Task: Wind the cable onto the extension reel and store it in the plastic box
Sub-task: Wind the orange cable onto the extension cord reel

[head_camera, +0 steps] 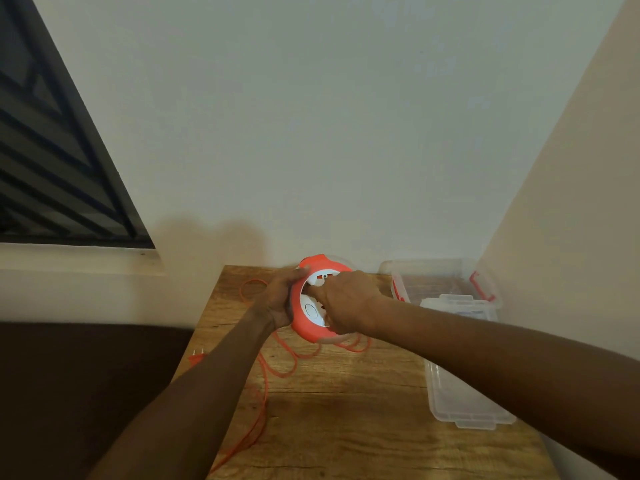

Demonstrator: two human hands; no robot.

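The extension reel (300, 320), at frame centre, is gripped at its rim by the left hand (277, 299). Its white hub is pinched by the right hand (346, 303). Loose cable (277, 362) is spread below.

reel (304, 327) on table (363, 427), box (446, 282) right, lid (460, 393) before it

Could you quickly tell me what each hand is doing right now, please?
Left hand: grips the reel by its orange rim.
Right hand: fingers on the reel's white face; grip unclear.
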